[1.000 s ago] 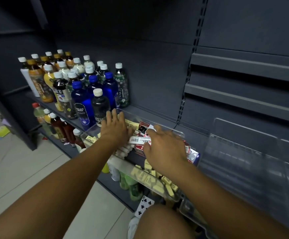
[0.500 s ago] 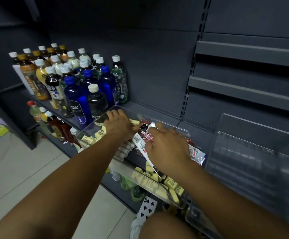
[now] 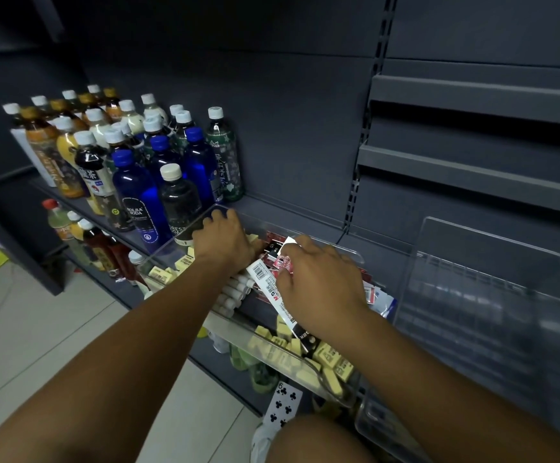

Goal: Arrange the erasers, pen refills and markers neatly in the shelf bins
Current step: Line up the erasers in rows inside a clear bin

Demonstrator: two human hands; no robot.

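Observation:
A clear plastic bin on the shelf holds yellow erasers, a row of white markers and red-and-white pen refill packs. My left hand reaches into the bin's back part, fingers curled down among the items; what it holds is hidden. My right hand grips a long white refill pack with a barcode, tilted with its black end towards me over the front erasers. More refill packs lie to the right of that hand.
Many drink bottles stand on the shelf left of the bin, more on the shelf below. A second clear bin stands empty at right. A playing card lies near my knee. Tiled floor at left.
My right hand has turned the long refill pack from lying crosswise to pointing towards me. My left hand has shifted slightly deeper into the bin.

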